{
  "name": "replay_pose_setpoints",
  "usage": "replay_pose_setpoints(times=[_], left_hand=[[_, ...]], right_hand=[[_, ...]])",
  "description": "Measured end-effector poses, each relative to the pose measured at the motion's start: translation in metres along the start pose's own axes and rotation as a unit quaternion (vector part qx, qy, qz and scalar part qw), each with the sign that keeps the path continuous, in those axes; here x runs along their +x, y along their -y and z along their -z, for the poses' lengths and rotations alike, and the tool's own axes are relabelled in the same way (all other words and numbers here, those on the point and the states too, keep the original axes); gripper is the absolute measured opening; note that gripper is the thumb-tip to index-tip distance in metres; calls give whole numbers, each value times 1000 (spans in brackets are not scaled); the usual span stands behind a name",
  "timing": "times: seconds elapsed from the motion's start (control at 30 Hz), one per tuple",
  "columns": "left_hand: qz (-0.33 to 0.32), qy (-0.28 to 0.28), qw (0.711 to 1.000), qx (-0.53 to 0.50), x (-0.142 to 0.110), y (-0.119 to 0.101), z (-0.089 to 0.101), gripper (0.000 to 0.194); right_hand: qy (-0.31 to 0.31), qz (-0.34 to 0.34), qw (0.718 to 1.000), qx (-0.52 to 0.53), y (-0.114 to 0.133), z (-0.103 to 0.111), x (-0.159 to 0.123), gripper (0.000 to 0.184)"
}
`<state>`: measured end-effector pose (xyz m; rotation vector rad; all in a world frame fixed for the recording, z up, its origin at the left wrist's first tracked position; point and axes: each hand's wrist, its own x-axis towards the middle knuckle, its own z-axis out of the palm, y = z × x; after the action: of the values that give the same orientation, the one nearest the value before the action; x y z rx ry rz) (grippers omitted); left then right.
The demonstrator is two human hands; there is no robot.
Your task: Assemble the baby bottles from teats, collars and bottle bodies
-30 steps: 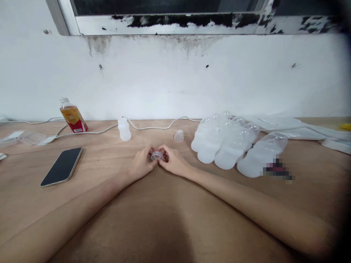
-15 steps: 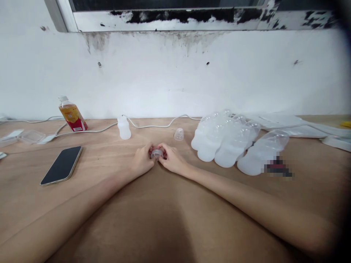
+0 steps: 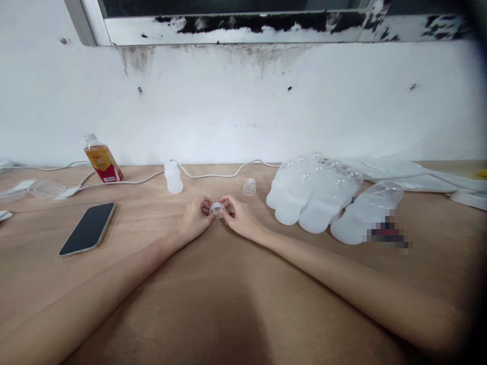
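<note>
A translucent baby bottle collar ring [image 3: 217, 210] is held between both hands, just above or on the wooden table; I cannot tell which. Fingers and thumb of my left hand [image 3: 198, 218] pinch its left side. On the opposite side my right hand [image 3: 239, 217] grips it the same way. Clear material shows inside the ring, too small to make out. Beyond the right hand stands a clear dome cap [image 3: 249, 187]. A frosted white baby bottle [image 3: 174, 178], without a cap, stands beyond my left hand.
Several frosted baby bottles with clear domes [image 3: 314, 195] lie grouped at the right, beside a pixelated dark patch. At left are a phone [image 3: 87, 229], a drink bottle [image 3: 102, 161] and clear plastic boxes [image 3: 46, 189]. A white cable [image 3: 213, 176] runs along the wall.
Both hands keep hold of the collar ring, which has tipped and moved slightly away from me. My fingers have shifted a little around it. The view has moved slightly.
</note>
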<state>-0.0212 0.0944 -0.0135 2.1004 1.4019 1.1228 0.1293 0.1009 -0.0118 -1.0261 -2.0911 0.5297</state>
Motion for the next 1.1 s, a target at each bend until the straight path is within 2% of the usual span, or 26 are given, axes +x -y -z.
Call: replay_pose_setpoints(times=[0.2,0.57,0.93,1.1], left_hand=[[-26,3,999,24,-2,-3,0,12],[-35,-2,996,87,-3,-7,-5,14],[-46,6,992,114,-3,-7,-2,16],[-32,-1,990,136,-4,-6,0,13]], right_hand=[[-22,14,999,-19,3,0,-2,12],[-31,-24,998,-44,6,-1,-1,10],[-27,-15,999,-10,4,2,0,22],[-10,-5,1000,-8,4,1,-1,19]])
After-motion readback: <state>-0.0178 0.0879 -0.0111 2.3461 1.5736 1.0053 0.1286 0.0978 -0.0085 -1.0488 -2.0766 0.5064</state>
